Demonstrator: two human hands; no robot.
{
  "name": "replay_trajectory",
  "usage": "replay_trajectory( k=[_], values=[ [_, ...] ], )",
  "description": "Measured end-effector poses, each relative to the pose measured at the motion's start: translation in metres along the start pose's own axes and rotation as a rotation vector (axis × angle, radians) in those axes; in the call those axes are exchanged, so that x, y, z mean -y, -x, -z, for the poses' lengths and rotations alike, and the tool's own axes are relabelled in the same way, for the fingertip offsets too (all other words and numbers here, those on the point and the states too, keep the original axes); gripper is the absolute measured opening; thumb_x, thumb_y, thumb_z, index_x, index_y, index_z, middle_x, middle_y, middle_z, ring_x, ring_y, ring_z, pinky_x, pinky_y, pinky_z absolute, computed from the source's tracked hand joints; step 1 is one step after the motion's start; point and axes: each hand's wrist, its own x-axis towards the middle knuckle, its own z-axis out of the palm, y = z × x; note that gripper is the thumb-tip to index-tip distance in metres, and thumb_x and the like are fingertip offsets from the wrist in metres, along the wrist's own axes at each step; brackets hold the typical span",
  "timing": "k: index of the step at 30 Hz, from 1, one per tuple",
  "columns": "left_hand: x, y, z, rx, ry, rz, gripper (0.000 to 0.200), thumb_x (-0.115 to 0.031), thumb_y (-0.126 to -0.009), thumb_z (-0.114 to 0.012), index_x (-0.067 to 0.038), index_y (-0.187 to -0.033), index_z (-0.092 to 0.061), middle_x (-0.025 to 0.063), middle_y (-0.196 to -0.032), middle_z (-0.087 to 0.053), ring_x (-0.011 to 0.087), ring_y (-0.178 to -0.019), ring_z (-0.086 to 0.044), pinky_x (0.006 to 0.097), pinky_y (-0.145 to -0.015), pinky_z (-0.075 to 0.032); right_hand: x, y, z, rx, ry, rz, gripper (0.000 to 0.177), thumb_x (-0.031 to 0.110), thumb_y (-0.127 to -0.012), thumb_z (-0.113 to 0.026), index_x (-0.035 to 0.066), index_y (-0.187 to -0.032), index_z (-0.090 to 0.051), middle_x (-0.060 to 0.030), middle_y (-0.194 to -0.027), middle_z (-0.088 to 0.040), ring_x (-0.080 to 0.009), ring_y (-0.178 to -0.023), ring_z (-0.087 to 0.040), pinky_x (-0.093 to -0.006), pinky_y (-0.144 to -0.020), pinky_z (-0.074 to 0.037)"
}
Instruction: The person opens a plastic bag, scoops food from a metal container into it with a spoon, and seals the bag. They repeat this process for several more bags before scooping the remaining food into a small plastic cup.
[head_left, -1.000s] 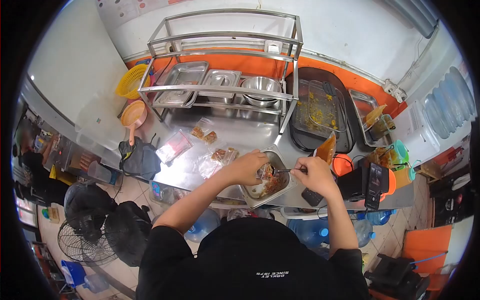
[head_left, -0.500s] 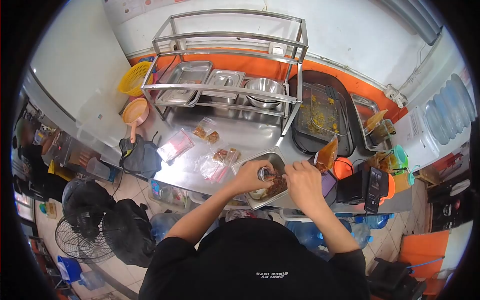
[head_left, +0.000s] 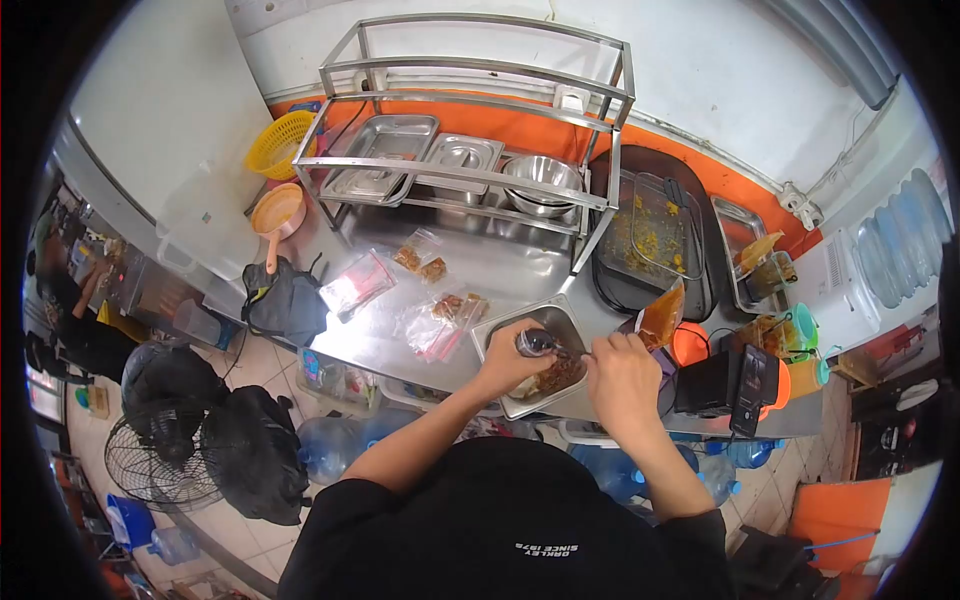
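Observation:
My left hand (head_left: 508,362) is wrapped round a small clear cup (head_left: 536,343), tilted over a rectangular steel pan (head_left: 512,408). Inside the pan lies brown, crumbly food (head_left: 556,378), with something pale near its front left. My right hand (head_left: 622,382) is closed at the pan's right edge, fingertips pinched close to the cup's mouth. What it grips is too small and hidden to name. Left of the pan, plastic bags of brown food (head_left: 447,308) lie on the steel table (head_left: 490,258).
A steel rack (head_left: 480,100) stands behind, over lidded pans and steel bowls (head_left: 542,182). Stained dark trays (head_left: 650,235) lie at the back right. Orange cups (head_left: 690,343) and a phone (head_left: 752,390) are to the right. A dark bag (head_left: 285,305) sits at the left edge.
The view has shifted slightly, moving the scene a little right. My left hand has turned the cup somewhat, and my right hand stays closed beside it.

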Motion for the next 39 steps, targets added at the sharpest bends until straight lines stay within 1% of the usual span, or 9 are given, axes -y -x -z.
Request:
replay_trajectory(
  k=[6,12,14,17,19,27,34,37,39],
  values=[
    [-0.005,-0.001,0.000,0.005,0.123,0.101,0.020,-0.005,-0.069,-0.073,-0.002,-0.085,-0.062,0.0017,-0.079,-0.063,0.0076,-0.076,-0.056,0.0243,-0.072,-0.046,-0.005,-0.002,0.004,-0.035,-0.010,-0.022,0.010,0.010,-0.076,-0.065,0.003,-0.074,-0.058,-0.0113,-0.074,-0.058,-0.0287,-0.074,-0.057,-0.0388,-0.061,-0.048],
    [0.000,0.001,0.004,-0.004,0.061,-0.006,0.020,-0.004,-0.069,-0.072,-0.001,-0.086,-0.063,0.0022,-0.079,-0.064,0.0081,-0.076,-0.057,0.0248,-0.072,-0.046,-0.002,0.002,0.002,-0.008,-0.059,0.046,0.012,0.011,-0.076,-0.066,0.004,-0.074,-0.058,-0.0113,-0.074,-0.057,-0.0288,-0.073,-0.057,-0.0391,-0.061,-0.047],
    [-0.005,0.002,0.003,-0.002,0.142,0.120,0.021,-0.004,-0.069,-0.071,-0.001,-0.088,-0.063,0.0020,-0.081,-0.064,0.0089,-0.075,-0.058,0.0246,-0.071,-0.046,-0.004,0.001,0.003,-0.011,-0.057,0.030,0.012,0.011,-0.076,-0.066,0.003,-0.073,-0.057,-0.0115,-0.073,-0.057,-0.0291,-0.073,-0.057,-0.0396,-0.061,-0.047],
    [0.001,0.000,0.004,-0.016,0.063,-0.057,0.023,-0.005,-0.070,-0.071,-0.001,-0.090,-0.063,0.0019,-0.080,-0.063,0.0087,-0.074,-0.057,0.0241,-0.070,-0.046,-0.009,-0.001,0.002,-0.022,-0.094,0.003,0.014,0.012,-0.075,-0.067,0.003,-0.073,-0.057,-0.0121,-0.072,-0.057,-0.0295,-0.072,-0.058,-0.0405,-0.060,-0.047],
    [-0.005,0.002,0.005,-0.020,0.069,-0.001,0.024,-0.005,-0.070,-0.071,-0.002,-0.093,-0.063,0.0018,-0.080,-0.062,0.0083,-0.073,-0.057,0.0239,-0.069,-0.046,-0.017,-0.001,0.000,-0.020,-0.128,-0.008,0.015,0.012,-0.075,-0.068,0.002,-0.072,-0.057,-0.0126,-0.071,-0.057,-0.0296,-0.070,-0.058,-0.0409,-0.060,-0.047],
    [-0.010,0.012,0.019,-0.014,0.083,0.085,0.022,-0.006,-0.072,-0.069,-0.002,-0.091,-0.060,0.0012,-0.075,-0.059,0.0080,-0.071,-0.055,0.0246,-0.066,-0.046,-0.059,0.004,-0.030,0.154,-0.735,-0.314,0.015,0.014,-0.076,-0.069,0.000,-0.074,-0.064,-0.0173,-0.076,-0.064,-0.0352,-0.067,-0.062,-0.0419,-0.062,-0.048],
    [-0.020,0.027,0.022,-0.183,-0.140,0.030,0.020,-0.002,-0.073,-0.069,-0.002,-0.090,-0.058,0.0017,-0.079,-0.058,0.0059,-0.068,-0.051,0.0220,-0.062,-0.043,-0.045,0.021,-0.100,0.236,-0.165,-0.273,0.014,0.011,-0.072,-0.066,0.003,-0.082,-0.066,-0.0176,-0.080,-0.065,-0.0347,-0.086,-0.060,-0.0436,-0.078,-0.048],
    [-0.027,0.031,0.012,-0.169,-0.106,0.052,0.025,-0.003,-0.074,-0.073,-0.001,-0.092,-0.056,0.0042,-0.084,-0.057,0.0067,-0.072,-0.052,0.0223,-0.065,-0.043,-0.027,0.020,-0.095,0.084,-0.178,-0.255,0.012,0.007,-0.072,-0.064,0.004,-0.084,-0.066,-0.0141,-0.091,-0.064,-0.0333,-0.086,-0.054,-0.0441,-0.080,-0.044],
    [-0.037,0.034,0.003,-0.209,0.024,-0.015,0.029,-0.001,-0.074,-0.073,-0.002,-0.097,-0.055,0.0067,-0.097,-0.056,0.0063,-0.074,-0.049,0.0207,-0.068,-0.041,-0.011,0.023,-0.082,-0.143,-0.389,-0.163,0.013,0.009,-0.077,-0.064,0.002,-0.088,-0.066,-0.0119,-0.093,-0.062,-0.0263,-0.086,-0.056,-0.0378,-0.079,-0.044]
  ],
)
